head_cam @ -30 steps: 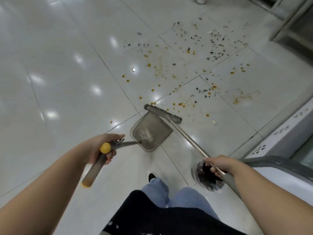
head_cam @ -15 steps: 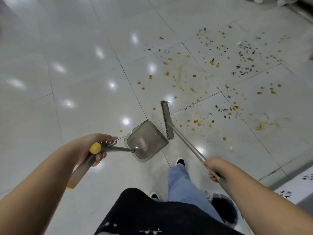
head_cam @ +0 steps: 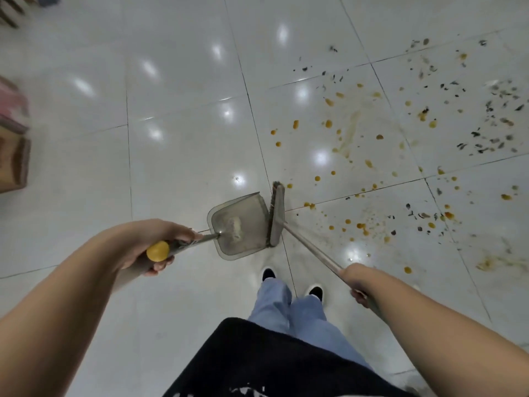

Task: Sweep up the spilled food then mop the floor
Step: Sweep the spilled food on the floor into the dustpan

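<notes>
Glossy white floor tiles [head_cam: 183, 156] fill the head view, with blurred furniture at the left edge. Orange bits and dark flecks of spilled food [head_cam: 372, 133] lie scattered over the tiles to the right. The left hand [head_cam: 148, 247] grips the yellow-capped handle of a grey dustpan [head_cam: 243, 224], which rests on the floor ahead of the person's shoes. The right hand [head_cam: 357, 282] is curled round the metal pole of a broom [head_cam: 276, 213], whose head stands against the dustpan's open edge, just left of the nearest crumbs.
</notes>
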`<state>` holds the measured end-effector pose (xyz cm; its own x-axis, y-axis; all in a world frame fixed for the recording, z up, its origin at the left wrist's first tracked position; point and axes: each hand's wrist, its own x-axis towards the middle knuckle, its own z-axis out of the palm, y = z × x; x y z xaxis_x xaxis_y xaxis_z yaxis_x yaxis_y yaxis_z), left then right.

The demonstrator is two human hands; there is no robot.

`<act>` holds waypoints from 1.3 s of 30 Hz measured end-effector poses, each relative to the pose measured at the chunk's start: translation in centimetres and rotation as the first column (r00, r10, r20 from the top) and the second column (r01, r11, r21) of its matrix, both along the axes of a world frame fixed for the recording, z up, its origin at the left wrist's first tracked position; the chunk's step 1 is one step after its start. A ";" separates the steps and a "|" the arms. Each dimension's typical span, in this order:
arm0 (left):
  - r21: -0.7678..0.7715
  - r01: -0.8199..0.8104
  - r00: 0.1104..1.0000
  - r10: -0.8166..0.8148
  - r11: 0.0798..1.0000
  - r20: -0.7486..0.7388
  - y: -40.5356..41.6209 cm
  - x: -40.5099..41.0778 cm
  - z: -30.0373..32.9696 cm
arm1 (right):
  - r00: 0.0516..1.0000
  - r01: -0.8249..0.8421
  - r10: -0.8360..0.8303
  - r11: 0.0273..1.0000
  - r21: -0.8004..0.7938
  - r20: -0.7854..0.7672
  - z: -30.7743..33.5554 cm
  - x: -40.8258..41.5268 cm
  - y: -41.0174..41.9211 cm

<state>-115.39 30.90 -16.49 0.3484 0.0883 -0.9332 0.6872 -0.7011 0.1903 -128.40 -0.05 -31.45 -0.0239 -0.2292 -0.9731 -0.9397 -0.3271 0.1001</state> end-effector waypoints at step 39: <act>-0.109 -0.143 0.893 0.175 0.984 0.415 -4.0 4.2 0.6 | 0.994 0.085 -0.084 0.996 -0.002 0.069 -0.1 1.2 -4.0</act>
<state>-111.15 26.95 -15.93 0.6973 0.1126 -0.7079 0.6322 -0.5621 0.5333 -127.24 -4.01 -31.53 0.0238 -0.2343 -0.9719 -0.9687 -0.2458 0.0356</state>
